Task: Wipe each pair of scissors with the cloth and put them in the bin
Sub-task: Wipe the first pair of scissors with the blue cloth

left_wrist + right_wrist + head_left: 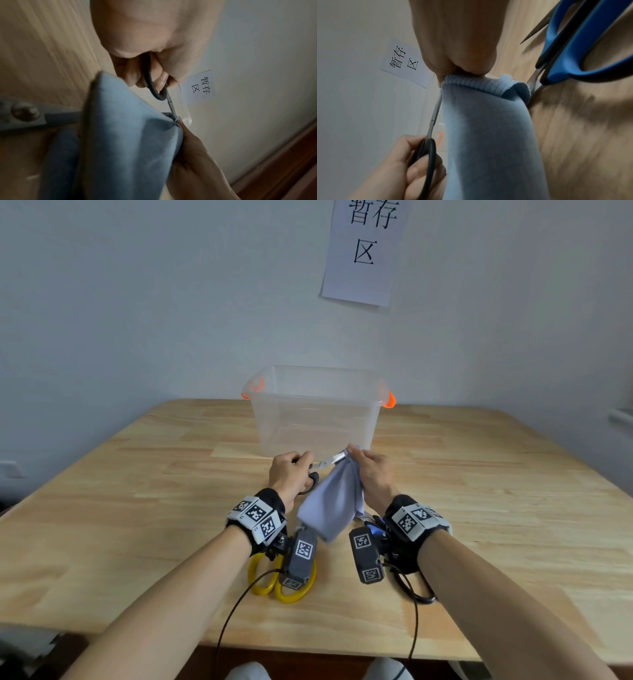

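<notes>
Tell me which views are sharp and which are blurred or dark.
Head view: evenly lit and sharp, though the table edges bow. Left wrist view: dim, with the cloth and the near scissors pivot blurred. Right wrist view: blue scissors soft, wood grain smeared, paper sign readable.

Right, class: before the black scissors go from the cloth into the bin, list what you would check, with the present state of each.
1. Left hand holds the black scissors by the handles: ok.
2. Right hand pinches the cloth round the blade tip: ok.
3. Blades closed: ok.
4. Bin open at the top, nothing seen inside: ok.
5. Blades wiped clean: cannot tell.
6. Yellow scissors and blue scissors not yet binned: not ok.
</notes>
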The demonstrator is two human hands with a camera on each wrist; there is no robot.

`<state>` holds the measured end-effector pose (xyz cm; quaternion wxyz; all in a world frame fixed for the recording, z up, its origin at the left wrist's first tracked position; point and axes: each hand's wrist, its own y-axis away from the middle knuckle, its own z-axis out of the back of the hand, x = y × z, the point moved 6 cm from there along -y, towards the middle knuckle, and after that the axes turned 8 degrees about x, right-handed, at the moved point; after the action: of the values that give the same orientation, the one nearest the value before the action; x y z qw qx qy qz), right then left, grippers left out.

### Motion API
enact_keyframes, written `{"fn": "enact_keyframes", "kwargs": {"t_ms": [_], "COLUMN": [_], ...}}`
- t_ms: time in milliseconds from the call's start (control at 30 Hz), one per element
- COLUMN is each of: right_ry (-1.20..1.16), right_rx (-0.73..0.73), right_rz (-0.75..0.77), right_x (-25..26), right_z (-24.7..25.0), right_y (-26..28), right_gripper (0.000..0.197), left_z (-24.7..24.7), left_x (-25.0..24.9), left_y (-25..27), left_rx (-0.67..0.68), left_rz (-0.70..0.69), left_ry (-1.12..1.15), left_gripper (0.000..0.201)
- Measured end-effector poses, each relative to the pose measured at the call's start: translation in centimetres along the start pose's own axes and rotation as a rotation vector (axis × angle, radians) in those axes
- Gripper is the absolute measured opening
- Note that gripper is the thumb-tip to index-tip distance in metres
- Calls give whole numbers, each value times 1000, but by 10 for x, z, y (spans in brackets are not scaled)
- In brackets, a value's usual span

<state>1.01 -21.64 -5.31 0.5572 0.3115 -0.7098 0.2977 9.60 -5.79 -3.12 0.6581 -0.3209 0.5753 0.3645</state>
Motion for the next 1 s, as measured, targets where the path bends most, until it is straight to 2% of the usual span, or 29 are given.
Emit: {"fn": "enact_keyframes", "kwargs": {"t_ms": [133,200,300,400,467,533,600,733,833,1000], "right_ry": [26,66,175,308,323,243,161,139,99,77], "right_rx": [-97,-113,-43,31,62,129,201,228,238,226], "right_rz": [-23,-36,-93,-135,-134,-166,-197,-167,-164,-216], "right_x": [3,0,-14,-18,-8,-8,-10,-7,-4,-2], "right_z": [18,28,29,20,12,5,-1,-10,-12,-16], "right_y": [-3,-5,-10,-6,2,6,10,18,22,20], "right_gripper": [32,33,45,54,48,40,45,25,25,15], "left_z": [5,11,15,9,4,3,2,-5,-9,-11], "left_x": [4,5,6,4,3,3,4,4,4,8], "left_y": [2,2,2,4,6,6,6,7,8,6], "left_rx": [20,12,-11,-12,-8,-17,-29,-15,-13,-4], "left_rz": [5,11,18,11,6,3,-1,-12,-15,-12], "left_ry": [12,32,54,88,102,115,118,133,125,95], "left_gripper": [24,21,16,19,22,25,26,25,25,22]}}
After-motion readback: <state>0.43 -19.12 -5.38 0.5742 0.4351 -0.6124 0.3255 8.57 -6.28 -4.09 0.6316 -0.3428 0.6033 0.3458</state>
